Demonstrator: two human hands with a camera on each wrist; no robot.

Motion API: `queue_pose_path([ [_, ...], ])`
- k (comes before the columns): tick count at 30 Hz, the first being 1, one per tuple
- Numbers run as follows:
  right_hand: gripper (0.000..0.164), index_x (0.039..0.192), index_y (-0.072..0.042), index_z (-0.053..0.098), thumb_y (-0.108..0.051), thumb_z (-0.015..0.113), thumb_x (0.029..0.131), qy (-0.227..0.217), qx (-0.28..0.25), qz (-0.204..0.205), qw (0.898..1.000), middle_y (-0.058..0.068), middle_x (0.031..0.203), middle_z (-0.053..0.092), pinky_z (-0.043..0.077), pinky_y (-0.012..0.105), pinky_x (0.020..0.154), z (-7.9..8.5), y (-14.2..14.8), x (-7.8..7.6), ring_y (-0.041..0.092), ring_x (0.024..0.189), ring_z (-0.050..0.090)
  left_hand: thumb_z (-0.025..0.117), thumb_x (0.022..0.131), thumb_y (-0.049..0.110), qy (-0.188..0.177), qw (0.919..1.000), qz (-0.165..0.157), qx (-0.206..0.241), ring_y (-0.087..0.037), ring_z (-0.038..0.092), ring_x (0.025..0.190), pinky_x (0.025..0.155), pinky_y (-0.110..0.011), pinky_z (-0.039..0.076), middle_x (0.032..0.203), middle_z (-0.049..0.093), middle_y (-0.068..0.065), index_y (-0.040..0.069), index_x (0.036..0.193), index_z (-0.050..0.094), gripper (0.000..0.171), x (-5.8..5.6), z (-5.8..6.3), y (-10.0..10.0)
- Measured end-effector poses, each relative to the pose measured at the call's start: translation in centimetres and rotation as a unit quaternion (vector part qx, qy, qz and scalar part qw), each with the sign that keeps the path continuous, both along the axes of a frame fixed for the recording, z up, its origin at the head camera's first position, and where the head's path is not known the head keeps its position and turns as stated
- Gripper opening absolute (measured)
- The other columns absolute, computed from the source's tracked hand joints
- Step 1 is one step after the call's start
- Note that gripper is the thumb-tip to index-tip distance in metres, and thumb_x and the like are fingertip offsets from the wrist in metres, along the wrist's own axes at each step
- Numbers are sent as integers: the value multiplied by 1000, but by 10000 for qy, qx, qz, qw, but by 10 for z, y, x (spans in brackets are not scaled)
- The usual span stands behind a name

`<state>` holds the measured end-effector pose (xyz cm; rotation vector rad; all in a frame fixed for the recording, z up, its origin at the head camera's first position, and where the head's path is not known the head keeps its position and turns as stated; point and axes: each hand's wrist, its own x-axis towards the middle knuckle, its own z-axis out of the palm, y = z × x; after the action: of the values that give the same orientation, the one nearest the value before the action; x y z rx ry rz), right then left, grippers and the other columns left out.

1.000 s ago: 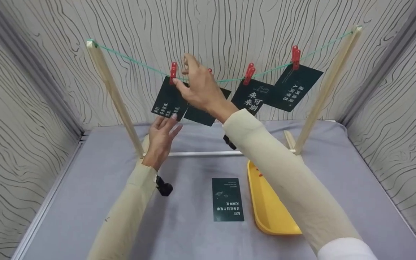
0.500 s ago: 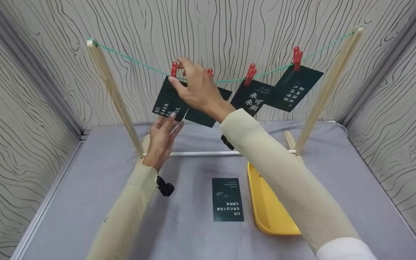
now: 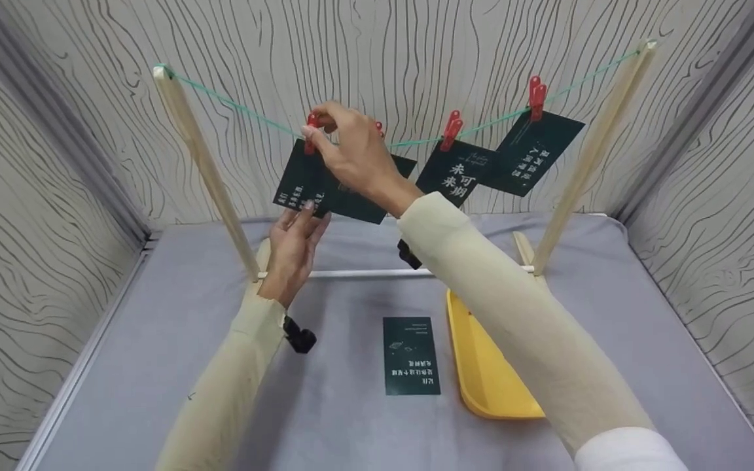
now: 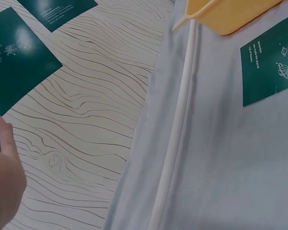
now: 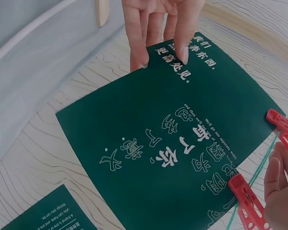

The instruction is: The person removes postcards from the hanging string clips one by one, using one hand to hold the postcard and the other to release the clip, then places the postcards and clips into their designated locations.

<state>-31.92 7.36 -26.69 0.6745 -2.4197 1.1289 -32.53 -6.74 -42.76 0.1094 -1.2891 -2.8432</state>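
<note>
A green string [image 3: 233, 104] sags between two wooden posts, with dark green printed cards hung from it by red clothespins. My right hand [image 3: 359, 154] pinches the leftmost clothespin [image 3: 310, 145], which sits at the top edge of the leftmost card [image 3: 290, 173]. Below, my left hand [image 3: 290, 252] holds that card's bottom edge, thumb in front and other fingers behind, as the right wrist view shows. The neighbouring card [image 5: 129, 187] overlaps it and hangs from a second clothespin [image 5: 247, 199]. My right hand partly covers both in the head view.
Two more cards, a middle one [image 3: 459, 173] and a right one [image 3: 537, 154], hang to the right. On the grey cloth [image 3: 351, 418] lies a loose card [image 3: 411, 356], beside a yellow tray [image 3: 475, 386] partly behind my right forearm. A white rod [image 3: 364, 273] joins the wooden posts [image 3: 210, 176] low down.
My right hand has moved slightly left, and its thumb and fingers have come together on the leftmost clothespin. The left hand keeps its hold on the card.
</note>
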Motion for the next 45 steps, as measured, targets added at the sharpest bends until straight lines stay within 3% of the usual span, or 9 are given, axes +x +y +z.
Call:
queue_pose_path([
  [7,38,136,-4,63,-28,62,107,18,-79,-23,10000,9,117,75,53,33,104,1,-1,1,20,113,66,50,110,6,31,9998,171,18,-16,70,108,108,-35,56,128,59,-12,-1,141,48,32,-2,-1,1],
  [13,22,118,-5,72,-21,64,106,229,-67,234,9994,9,107,76,56,28,94,0,-1,1,18,101,69,51,110,6,51,9995,296,111,-14,72,103,107,-33,57,124,61,-11,3,128,56,19,-1,-6,3],
  [21,11,102,-5,75,-13,67,103,410,-620,286,9968,7,93,76,53,23,76,0,-2,2,18,83,71,52,109,5,87,9991,363,196,-14,72,97,107,-34,57,119,62,-9,6,118,58,11,0,-7,6],
  [39,14,108,-6,76,-16,68,103,512,-244,296,9979,5,98,78,55,27,84,-7,-2,4,15,91,70,49,111,8,-135,9991,364,159,-19,66,116,109,-31,55,131,58,-12,3,127,56,18,3,-14,6],
  [45,15,107,-6,75,-18,67,104,640,-245,308,9972,6,95,78,57,27,87,-8,-1,3,15,90,71,50,111,10,-102,9990,302,314,-14,69,103,105,-31,57,122,60,-8,5,120,57,13,3,-16,8],
])
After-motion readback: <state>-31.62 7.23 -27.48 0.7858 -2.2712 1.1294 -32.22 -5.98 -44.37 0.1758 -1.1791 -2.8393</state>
